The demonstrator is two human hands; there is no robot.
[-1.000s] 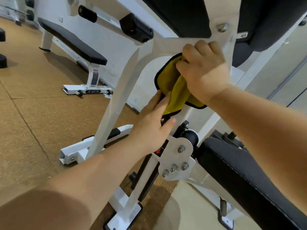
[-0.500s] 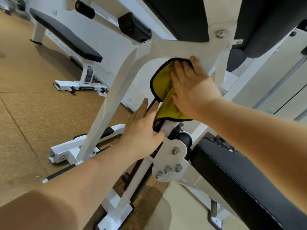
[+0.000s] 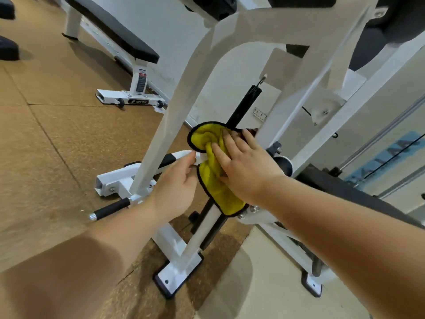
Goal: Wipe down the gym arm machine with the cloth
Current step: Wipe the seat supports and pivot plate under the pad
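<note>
Head view: a brown speckled floor (image 3: 46, 146) runs across the left side, meeting a paler strip under the right. The gym arm machine (image 3: 170, 125) fills the middle and right, its white frame arching from the top edge down to a bolted foot plate (image 3: 177, 275) on the floor. A flat bench (image 3: 110, 21) with a black pad stands well apart at the upper left, beside the wall. The machine's black seat pad (image 3: 358, 192) slopes along its right side.

Both bare forearms reach in from the bottom corners. The right hand (image 3: 246, 166) lies flat with straight fingers, pressing the cloth (image 3: 213, 180) against the machine's central upright, at about mid-height of the frame. The left hand (image 3: 177, 183) sits just beside it, fingertips at the cloth's left edge; whether they pinch the cloth or merely touch it cannot be told.

The cloth is yellow with a black border, bunched above the right hand's fingers and hanging below the palm. A black coil spring (image 3: 247, 100) rises from behind the cloth to a hook on the frame. A black-gripped handle (image 3: 110, 209) sticks out low on the frame's left side.
</note>
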